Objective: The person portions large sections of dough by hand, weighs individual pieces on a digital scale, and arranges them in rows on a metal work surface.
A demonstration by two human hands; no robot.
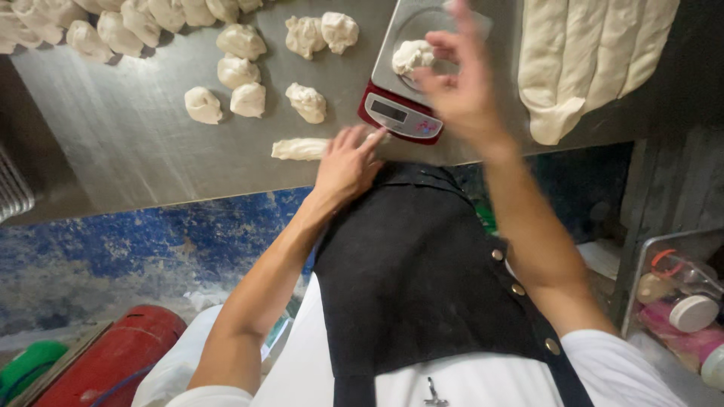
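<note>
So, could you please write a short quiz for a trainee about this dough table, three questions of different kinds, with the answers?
1. True or false: the scale has a red base.
2. What lies on the scale's pan?
A. a dough piece
B. a knife
C. nothing
3. Fill in: the left hand rests at the table edge, touching a long dough strip, while the ____ hand is raised over the scale.

Key
1. True.
2. A: one dough piece sits on the pan, under the right hand, whose fingers are spread and hold nothing.
3. right. Large dough logs lie further to that side.
</note>
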